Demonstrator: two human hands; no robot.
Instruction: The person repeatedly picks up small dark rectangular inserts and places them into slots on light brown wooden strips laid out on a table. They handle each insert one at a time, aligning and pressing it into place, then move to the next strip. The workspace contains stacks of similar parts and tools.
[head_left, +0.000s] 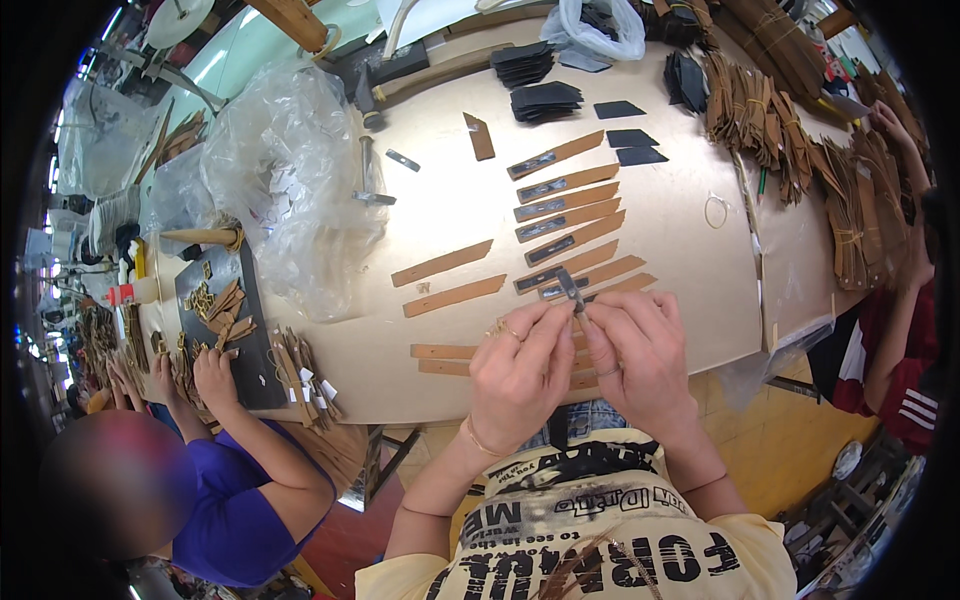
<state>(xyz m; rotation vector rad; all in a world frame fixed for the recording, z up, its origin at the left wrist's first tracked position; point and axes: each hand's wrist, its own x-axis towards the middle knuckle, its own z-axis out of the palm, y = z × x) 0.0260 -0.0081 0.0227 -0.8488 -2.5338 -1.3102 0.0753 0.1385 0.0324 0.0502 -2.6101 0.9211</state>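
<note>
My left hand [520,375] and my right hand [640,360] meet over the near edge of a tan worktable [450,210]. Together their fingertips pinch a small dark metal clip [570,287], held upright just above the table. Beyond my fingers lies a row of several tan leather strips [565,205], most with a metal clip fitted on one end. Two bare tan strips [448,277] lie to the left of that row, and two more [442,359] sit by my left hand.
A crumpled clear plastic bag [290,170] covers the table's left side. Stacks of dark pieces [545,98] and bundles of tan strips [760,115] lie at the far side. A person in purple [240,500] works at a dark mat on my left; another person's arm [900,300] shows at right.
</note>
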